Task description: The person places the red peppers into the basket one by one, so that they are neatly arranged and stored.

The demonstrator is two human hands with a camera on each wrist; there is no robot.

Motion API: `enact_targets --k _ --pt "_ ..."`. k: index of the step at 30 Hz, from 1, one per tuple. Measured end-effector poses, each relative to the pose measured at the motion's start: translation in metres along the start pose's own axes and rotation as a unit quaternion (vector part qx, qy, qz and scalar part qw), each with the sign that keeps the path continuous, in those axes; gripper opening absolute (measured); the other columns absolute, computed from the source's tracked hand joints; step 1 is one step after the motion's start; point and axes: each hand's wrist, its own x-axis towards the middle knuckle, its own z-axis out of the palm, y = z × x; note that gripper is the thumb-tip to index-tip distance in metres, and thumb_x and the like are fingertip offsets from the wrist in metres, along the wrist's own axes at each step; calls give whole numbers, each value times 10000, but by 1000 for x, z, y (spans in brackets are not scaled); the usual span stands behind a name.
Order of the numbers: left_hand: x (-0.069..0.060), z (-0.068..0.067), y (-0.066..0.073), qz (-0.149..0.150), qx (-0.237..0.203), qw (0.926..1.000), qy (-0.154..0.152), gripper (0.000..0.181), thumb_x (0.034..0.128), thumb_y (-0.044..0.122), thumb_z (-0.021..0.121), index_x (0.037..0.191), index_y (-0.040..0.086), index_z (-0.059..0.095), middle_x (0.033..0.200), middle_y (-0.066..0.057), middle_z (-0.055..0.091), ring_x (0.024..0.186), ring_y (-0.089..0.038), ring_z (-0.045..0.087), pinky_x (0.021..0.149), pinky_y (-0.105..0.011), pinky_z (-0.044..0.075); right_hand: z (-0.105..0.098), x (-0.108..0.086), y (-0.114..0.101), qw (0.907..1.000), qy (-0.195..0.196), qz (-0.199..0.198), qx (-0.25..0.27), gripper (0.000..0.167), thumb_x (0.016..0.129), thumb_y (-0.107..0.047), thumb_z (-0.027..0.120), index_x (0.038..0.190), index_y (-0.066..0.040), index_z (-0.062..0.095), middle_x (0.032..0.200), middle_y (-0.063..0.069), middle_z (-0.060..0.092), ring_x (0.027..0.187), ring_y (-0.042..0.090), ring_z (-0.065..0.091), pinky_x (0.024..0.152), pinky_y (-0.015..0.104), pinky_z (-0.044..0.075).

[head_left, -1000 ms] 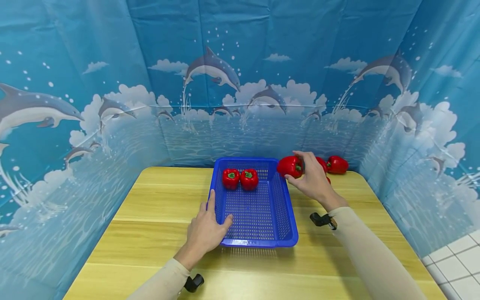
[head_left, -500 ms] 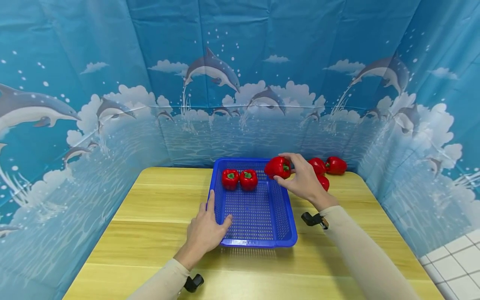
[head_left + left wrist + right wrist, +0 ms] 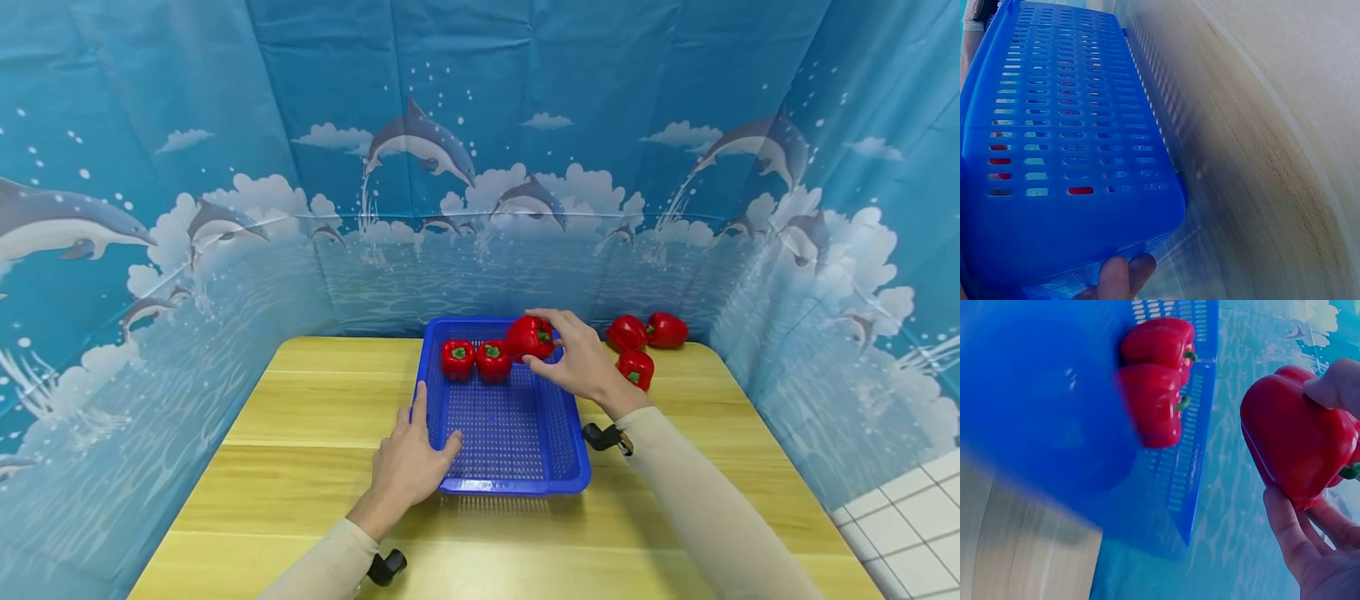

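Note:
A red bell pepper (image 3: 528, 338) is held by my right hand (image 3: 581, 358), thumb on one side and fingers on the other. It hangs above the back right part of a blue plastic basket (image 3: 491, 486). Inside, at the back left, two red bell peppers stand side by side, a left one (image 3: 457, 360) and a right one (image 3: 493, 362), green stems visible. My left hand (image 3: 411, 467) holds the basket's left side, its thumb over the rim. In the left wrist view, fingertips (image 3: 1115, 278) touch the basket's lower end. The right wrist view shows the held pepper (image 3: 1297, 434) beside the basket wall.
Three more red bell peppers lie on the wooden table (image 3: 300, 433) right of the basket: one in front (image 3: 636, 368), one behind it (image 3: 627, 332) and one at the far right (image 3: 667, 330). A blue dolphin-print curtain (image 3: 450, 275) surrounds the table's back and sides.
My right hand has carried the bell pepper leftward, from the basket's right rim to over its inside. The peppers on the right have come into fuller view. My left hand stays on the basket.

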Motion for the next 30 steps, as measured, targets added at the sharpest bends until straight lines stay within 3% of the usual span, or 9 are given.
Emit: enact_targets --k 4,12,30 --pt "0 0 0 -8 7 10000 9 1105 1051 567 756 1891 162 164 1695 -283 573 928 -446 781 794 -603 677 3 5 -6 9999 -97 26 -5 805 996 -293 930 1702 -174 561 1630 202 634 1267 444 792 1008 597 714" --pt "1 0 1 1 20 10000 15 1092 1054 549 770 1888 156 185 1675 -290 585 921 -448 784 786 -600 686 9 14 -21 9994 -284 197 -35 828 1000 -313 918 1695 -80 533 1624 191 643 1317 390 732 1056 578 698" --pt "-1 -2 2 -35 -1 10000 -22 1096 1058 544 770 1889 150 173 1668 -297 588 905 -440 779 807 -612 692 48 26 -40 9967 -810 -22 97 793 976 -333 959 1655 -127 604 1481 160 703 1262 346 756 1040 530 713"
